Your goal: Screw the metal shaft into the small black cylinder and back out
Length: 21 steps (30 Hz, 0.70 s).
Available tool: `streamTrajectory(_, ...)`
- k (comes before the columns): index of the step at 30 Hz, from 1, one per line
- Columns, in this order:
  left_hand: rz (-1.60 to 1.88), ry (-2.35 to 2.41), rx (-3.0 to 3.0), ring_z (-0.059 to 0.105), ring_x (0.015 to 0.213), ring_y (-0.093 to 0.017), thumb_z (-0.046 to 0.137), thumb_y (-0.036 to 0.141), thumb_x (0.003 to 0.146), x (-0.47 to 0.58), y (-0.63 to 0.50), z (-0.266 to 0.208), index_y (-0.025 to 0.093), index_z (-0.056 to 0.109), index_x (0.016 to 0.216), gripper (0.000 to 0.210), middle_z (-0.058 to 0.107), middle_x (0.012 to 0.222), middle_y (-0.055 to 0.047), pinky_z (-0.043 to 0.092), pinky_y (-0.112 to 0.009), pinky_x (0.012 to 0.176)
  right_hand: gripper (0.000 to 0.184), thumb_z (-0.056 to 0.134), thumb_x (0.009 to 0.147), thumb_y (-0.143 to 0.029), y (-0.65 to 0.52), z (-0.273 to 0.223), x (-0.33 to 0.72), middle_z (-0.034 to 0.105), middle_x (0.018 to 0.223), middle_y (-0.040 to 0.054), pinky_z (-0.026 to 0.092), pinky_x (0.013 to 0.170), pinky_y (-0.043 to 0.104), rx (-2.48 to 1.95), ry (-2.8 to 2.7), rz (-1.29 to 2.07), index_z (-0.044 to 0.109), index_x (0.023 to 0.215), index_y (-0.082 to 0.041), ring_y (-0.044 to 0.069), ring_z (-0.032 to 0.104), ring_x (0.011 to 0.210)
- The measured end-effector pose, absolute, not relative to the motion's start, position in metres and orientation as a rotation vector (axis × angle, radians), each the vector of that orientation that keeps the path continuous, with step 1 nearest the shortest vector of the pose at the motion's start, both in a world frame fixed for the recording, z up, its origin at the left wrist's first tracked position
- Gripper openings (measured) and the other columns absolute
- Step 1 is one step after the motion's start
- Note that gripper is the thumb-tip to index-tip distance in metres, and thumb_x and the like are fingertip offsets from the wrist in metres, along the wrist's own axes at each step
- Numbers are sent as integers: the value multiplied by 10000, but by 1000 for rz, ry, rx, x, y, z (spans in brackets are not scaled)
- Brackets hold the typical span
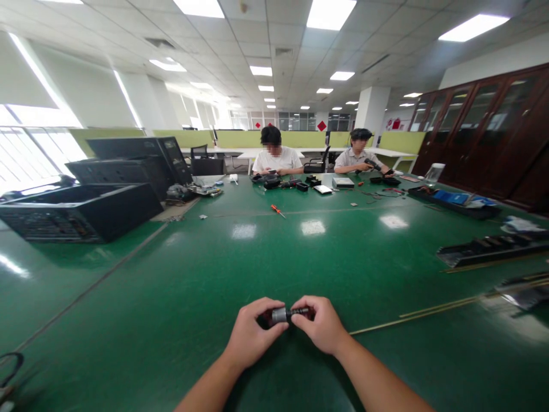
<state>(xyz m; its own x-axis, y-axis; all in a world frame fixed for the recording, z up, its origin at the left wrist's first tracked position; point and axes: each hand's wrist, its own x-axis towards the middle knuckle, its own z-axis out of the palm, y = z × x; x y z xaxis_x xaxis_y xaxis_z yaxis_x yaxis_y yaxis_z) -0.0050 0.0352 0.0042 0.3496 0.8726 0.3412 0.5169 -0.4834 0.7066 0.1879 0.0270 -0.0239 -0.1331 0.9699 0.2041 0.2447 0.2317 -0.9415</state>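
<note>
Over the glossy green tabletop (231, 263), the left hand (253, 337) grips a small cylinder (279, 315) of smooth grey metal between thumb and fingers; the right hand's (323, 327) fingers pinch the slim, dark, ridged shaft (299, 311) at its end. Thin yellowish rods (454, 305) lie off to the right. Farther back are a boxy black case (86, 220) and an orange-handled screwdriver (277, 210). Any lettering is too small to read.

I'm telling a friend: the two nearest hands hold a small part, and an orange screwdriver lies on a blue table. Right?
Not blue: the head view shows a green table. The screwdriver does lie there, and left hand and right hand hold the part.
</note>
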Motion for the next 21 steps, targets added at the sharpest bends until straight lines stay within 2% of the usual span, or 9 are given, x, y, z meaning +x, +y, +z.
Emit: streamTrajectory(21, 987, 1222, 2193, 670, 790, -195, 742, 270, 713, -9, 28, 9, 210, 715, 939, 235, 729, 860, -40, 523, -297, 736, 110, 658, 719, -211, 23, -18, 189, 598, 612, -8, 383, 537, 219, -1179, -1571, 1002, 719, 788, -152, 113, 497, 551)
